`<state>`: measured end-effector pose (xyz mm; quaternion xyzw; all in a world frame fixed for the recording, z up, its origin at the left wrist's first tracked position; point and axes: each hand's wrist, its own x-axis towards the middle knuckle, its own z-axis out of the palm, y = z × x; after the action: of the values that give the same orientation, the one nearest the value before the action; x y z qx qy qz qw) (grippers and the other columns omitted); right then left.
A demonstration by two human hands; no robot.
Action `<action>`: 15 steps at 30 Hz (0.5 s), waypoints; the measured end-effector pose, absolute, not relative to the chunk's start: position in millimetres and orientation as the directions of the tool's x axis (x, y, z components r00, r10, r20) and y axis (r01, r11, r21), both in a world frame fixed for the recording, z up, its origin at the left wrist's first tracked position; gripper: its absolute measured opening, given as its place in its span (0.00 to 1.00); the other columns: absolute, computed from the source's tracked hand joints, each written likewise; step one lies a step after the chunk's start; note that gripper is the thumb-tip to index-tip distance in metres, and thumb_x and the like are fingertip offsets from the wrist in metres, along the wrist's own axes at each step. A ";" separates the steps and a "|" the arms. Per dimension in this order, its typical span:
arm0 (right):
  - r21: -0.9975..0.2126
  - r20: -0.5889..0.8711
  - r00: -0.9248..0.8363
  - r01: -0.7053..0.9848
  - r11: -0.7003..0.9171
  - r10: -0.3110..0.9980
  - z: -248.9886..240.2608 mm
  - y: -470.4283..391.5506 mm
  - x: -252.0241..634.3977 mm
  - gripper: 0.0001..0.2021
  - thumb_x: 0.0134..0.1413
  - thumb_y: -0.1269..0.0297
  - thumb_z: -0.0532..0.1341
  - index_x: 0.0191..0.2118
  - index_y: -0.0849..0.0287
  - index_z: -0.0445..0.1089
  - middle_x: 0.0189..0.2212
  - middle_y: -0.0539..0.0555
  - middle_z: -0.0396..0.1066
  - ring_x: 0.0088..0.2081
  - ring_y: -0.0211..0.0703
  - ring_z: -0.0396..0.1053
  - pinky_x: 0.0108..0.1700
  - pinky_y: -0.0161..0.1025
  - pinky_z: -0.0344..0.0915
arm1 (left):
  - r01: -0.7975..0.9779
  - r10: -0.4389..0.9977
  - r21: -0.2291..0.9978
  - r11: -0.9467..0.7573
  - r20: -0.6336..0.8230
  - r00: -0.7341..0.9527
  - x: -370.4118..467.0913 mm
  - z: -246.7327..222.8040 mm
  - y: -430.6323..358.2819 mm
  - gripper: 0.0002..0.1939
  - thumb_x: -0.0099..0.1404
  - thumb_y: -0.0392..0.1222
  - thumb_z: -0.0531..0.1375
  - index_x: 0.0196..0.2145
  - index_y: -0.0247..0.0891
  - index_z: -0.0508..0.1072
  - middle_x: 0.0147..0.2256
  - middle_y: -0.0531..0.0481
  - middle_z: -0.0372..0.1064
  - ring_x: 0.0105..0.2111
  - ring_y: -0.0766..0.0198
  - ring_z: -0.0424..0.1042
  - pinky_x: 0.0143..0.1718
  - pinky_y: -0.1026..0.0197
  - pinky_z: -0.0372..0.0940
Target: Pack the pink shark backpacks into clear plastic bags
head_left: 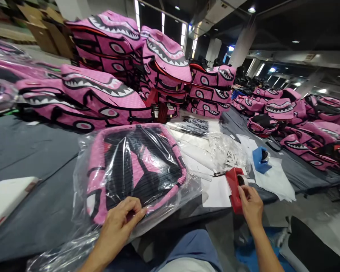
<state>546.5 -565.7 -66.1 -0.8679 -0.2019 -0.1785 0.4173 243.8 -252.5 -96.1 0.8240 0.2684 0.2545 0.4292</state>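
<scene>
A pink and black backpack (pixel 138 162) lies inside a clear plastic bag (pixel 81 177) on the grey-covered table (pixel 53 151). My left hand (pixel 121 219) is at the near edge of this bag, thumb and fingers pinched together on the plastic. To the right, my right hand (pixel 251 204) reaches to the red tape dispenser (pixel 234 192), with thumb and fingertips closed at the tape roll (pixel 242 181). Any strip of tape between those fingertips is too small to make out.
Pink shark-mouth backpacks (pixel 102 90) are stacked along the back, with more (pixel 308 132) at the right. Plastic packets (pixel 226 151), white papers (pixel 217 192) and a blue tape dispenser (pixel 260 160) lie right of the bag. A white device (pixel 10 200) is at far left.
</scene>
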 end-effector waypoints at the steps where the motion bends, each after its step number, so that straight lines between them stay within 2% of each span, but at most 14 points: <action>1: -0.621 0.481 0.863 0.461 -0.634 0.156 -64.2 -586.2 547.2 0.28 0.53 0.34 0.59 0.33 0.57 0.76 0.31 0.59 0.74 0.30 0.46 0.67 0.38 0.43 0.64 | 0.224 0.658 0.837 -0.499 0.197 0.727 243.7 -96.2 -252.2 0.27 0.63 0.66 0.57 0.20 0.42 0.65 0.26 0.54 0.67 0.28 0.62 0.68 0.33 0.60 0.62; 2: -0.613 0.460 0.880 0.409 -0.676 0.115 -64.1 -603.9 548.1 0.30 0.49 0.32 0.59 0.31 0.58 0.77 0.30 0.59 0.74 0.29 0.47 0.67 0.37 0.44 0.64 | 0.230 0.658 0.828 -0.511 0.204 0.725 243.7 -96.1 -251.9 0.28 0.63 0.68 0.56 0.20 0.42 0.65 0.26 0.53 0.68 0.28 0.62 0.68 0.32 0.60 0.62; 4: -0.671 0.336 0.940 0.287 -0.684 0.066 -67.6 -628.7 550.3 0.33 0.40 0.29 0.61 0.30 0.58 0.78 0.29 0.61 0.75 0.30 0.50 0.69 0.36 0.45 0.65 | 0.249 0.663 0.811 -0.529 0.213 0.717 243.6 -95.1 -251.7 0.29 0.62 0.70 0.54 0.19 0.42 0.65 0.26 0.53 0.68 0.27 0.62 0.68 0.31 0.60 0.61; 8: -0.834 0.014 1.000 0.026 -0.551 0.026 -76.4 -640.2 552.7 0.33 0.33 0.33 0.65 0.33 0.60 0.81 0.31 0.60 0.79 0.31 0.51 0.70 0.28 0.39 0.62 | 0.243 0.671 0.814 -0.527 0.223 0.707 243.3 -92.0 -253.9 0.29 0.62 0.70 0.54 0.19 0.42 0.65 0.25 0.53 0.68 0.27 0.62 0.68 0.31 0.60 0.61; 12: -0.879 -0.038 0.998 -0.056 -0.474 -0.046 -75.4 -631.9 557.6 0.30 0.26 0.37 0.69 0.28 0.63 0.81 0.26 0.58 0.77 0.26 0.46 0.67 0.24 0.37 0.57 | 0.235 0.687 0.827 -0.511 0.229 0.690 244.2 -92.0 -254.7 0.30 0.61 0.71 0.54 0.20 0.42 0.66 0.26 0.53 0.68 0.28 0.61 0.68 0.32 0.60 0.62; 15: -0.889 -0.030 0.999 -0.039 -0.457 -0.028 -70.7 -625.7 564.3 0.28 0.21 0.39 0.71 0.23 0.62 0.79 0.24 0.59 0.77 0.26 0.47 0.68 0.25 0.39 0.60 | 0.236 0.687 0.829 -0.507 0.223 0.692 245.3 -94.4 -254.0 0.29 0.62 0.71 0.54 0.20 0.42 0.65 0.25 0.54 0.67 0.27 0.62 0.67 0.32 0.60 0.61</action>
<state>564.3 -625.7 -70.7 -0.8534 0.0196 0.0055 0.5209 245.3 -254.0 -94.4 0.8234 0.2801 0.2748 0.4100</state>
